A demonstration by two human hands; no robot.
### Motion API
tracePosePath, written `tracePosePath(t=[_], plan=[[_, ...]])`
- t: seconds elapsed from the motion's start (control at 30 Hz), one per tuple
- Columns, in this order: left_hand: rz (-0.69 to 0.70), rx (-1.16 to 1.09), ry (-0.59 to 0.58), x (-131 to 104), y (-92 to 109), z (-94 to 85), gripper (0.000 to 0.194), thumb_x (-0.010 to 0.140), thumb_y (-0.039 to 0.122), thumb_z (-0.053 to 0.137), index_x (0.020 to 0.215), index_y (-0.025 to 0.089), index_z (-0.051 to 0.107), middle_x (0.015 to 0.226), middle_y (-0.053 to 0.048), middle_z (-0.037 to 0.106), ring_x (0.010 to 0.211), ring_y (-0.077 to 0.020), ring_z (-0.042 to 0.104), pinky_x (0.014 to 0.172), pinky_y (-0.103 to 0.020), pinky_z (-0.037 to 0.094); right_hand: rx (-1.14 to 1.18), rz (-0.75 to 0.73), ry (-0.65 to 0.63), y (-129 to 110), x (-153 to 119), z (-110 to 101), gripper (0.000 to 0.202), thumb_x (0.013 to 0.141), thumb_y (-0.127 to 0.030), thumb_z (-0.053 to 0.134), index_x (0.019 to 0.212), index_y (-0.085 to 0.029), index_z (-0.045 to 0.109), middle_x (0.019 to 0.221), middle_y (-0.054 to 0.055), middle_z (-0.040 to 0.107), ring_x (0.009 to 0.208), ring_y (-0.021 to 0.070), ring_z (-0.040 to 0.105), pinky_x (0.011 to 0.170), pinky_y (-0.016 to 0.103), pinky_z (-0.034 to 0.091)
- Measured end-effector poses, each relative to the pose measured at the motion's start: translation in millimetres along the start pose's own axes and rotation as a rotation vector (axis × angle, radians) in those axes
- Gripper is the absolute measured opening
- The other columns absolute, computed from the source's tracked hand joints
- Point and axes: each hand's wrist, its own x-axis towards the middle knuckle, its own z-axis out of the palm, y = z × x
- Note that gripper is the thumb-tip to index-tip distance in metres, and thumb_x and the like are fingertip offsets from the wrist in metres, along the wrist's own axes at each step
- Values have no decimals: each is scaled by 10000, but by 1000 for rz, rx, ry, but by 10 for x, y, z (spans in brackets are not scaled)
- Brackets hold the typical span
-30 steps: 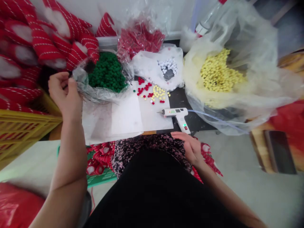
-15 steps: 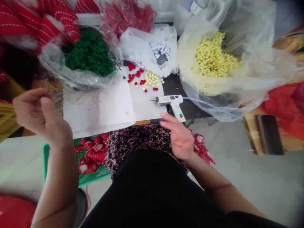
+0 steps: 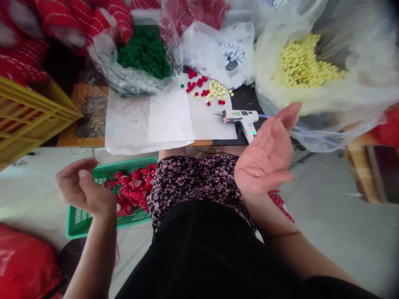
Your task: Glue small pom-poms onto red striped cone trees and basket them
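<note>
My left hand (image 3: 85,187) hangs in the air over the left end of a green basket (image 3: 77,220), its fingers loosely curled and apart, holding nothing. My right hand (image 3: 266,153) is open, palm up, with nothing in it, just right of the white glue gun (image 3: 240,116), and hides the lower end of its handle. The gun lies on the table, nozzle to the left. Small red pompoms (image 3: 190,86) and yellow pompoms (image 3: 216,89) are scattered on white paper (image 3: 170,120).
Behind the paper stand bags of green pompoms (image 3: 145,52), white pompoms (image 3: 232,54) and yellow pieces (image 3: 305,62). A yellow crate (image 3: 34,116) is at the left. Red striped stuffed pieces (image 3: 134,187) fill the green basket. A dark object (image 3: 385,172) lies far right.
The view has shifted, showing more of the crate and basket. My left hand has lowered towards the basket. My right hand has turned palm up, moved right and spread its fingers.
</note>
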Motion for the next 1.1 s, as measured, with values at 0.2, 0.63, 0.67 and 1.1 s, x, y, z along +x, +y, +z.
tracePosePath(t=[0.2, 0.63, 0.67, 1.1], plan=[[-6, -92, -25, -156, -231, -266, 232, 856, 282, 546, 958, 136, 694, 849, -46, 677, 796, -210, 674, 777, -392, 535, 93, -246, 294, -92, 175, -191, 681, 1093, -511, 53, 1451, -312, 597, 1585, -89, 492, 1637, 276, 157, 1350, 586, 32], [1, -141, -90, -303, -255, -258, 202, 924, 220, 559, 1026, 178, 728, 884, -48, 705, 807, -220, 688, 766, -410, 554, 20, -281, 382, -198, 114, -480, 931, 1041, -590, -153, 1339, -267, 668, 1401, 56, 587, 1590, 296, 315, 1311, 637, 192], [0, -140, -102, -326, -246, -255, 195, 931, 221, 564, 1027, 183, 730, 890, -49, 708, 814, -222, 690, 771, -411, 556, 7, -285, 387, -196, 113, -481, 932, 1042, -588, -147, 1342, -256, 671, 1383, 66, 601, 1582, 302, 333, 1311, 644, 179], [1, 195, -936, -950, -731, 237, 359, 937, 465, 569, 1164, 206, 672, 1166, -131, 686, 1152, -317, 649, 1045, -498, 520, -465, 70, -273, 513, -728, -1198, 318, 997, -289, 558, 703, -222, 660, 675, 27, 694, 582, 163, 639, 565, 295, 490]])
